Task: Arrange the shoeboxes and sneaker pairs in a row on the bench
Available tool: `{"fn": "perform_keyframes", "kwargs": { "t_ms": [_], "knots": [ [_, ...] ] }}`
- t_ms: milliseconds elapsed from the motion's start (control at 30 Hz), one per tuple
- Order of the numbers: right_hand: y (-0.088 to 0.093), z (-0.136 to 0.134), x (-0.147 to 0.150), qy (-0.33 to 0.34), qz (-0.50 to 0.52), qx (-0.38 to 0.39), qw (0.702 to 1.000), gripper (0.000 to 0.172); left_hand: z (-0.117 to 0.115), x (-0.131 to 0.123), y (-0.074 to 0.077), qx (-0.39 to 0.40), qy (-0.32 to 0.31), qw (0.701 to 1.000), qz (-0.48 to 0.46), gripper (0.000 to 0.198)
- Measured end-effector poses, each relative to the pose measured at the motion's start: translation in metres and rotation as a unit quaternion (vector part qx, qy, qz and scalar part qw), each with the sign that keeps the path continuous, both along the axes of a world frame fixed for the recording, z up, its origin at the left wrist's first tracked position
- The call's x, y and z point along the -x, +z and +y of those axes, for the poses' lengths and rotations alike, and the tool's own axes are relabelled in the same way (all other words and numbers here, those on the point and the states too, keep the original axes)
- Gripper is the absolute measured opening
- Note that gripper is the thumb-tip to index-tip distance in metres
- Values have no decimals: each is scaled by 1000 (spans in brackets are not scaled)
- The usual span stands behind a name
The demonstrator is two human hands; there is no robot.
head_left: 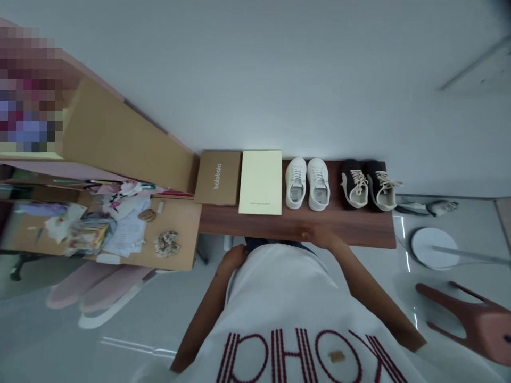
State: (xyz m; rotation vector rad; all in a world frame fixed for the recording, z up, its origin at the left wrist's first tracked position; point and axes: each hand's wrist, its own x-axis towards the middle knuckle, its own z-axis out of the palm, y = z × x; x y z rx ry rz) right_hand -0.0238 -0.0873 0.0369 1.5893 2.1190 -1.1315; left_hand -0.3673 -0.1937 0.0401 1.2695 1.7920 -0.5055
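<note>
My right hand (319,235) rests at the front edge of the dark wooden table (255,227), fingers stretched out, holding nothing. Low beside my waist, my left hand (235,256) touches my clothing; its fingers are partly hidden. Along the table stand a brown shoe box (217,178) marked "balabala" and a pale yellow shoe box (261,181), both with lids on. To their right sit a white left sneaker (296,182) and a white right sneaker (318,183), side by side. Farther right are two black sneakers (354,183) with cream laces and toes.
On the left, a light wooden desk (183,213) carries papers (125,234), a patterned scrunchie (167,243) and plastic packets. A pink chair (112,284) stands below it. At right are a reddish-brown stool (475,319) and a round white stand base (435,247) on the floor.
</note>
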Motion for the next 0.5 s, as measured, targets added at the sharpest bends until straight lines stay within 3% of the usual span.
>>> {"fn": "perform_keyframes", "kwargs": {
  "t_ms": [100,267,400,500],
  "knots": [
    [-1,-6,38,13,-8,17,1000,41,2,41,-2,-9,8,1000,-2,44],
    [4,6,101,-14,-13,-27,999,38,39,83,-7,-88,30,993,-74,44],
    [18,8,143,-47,36,-56,997,36,62,118,-12,-149,120,979,-77,43],
    [28,5,185,-117,108,-53,986,33,80,156,-18,-253,215,943,-38,46]
  ]
}}
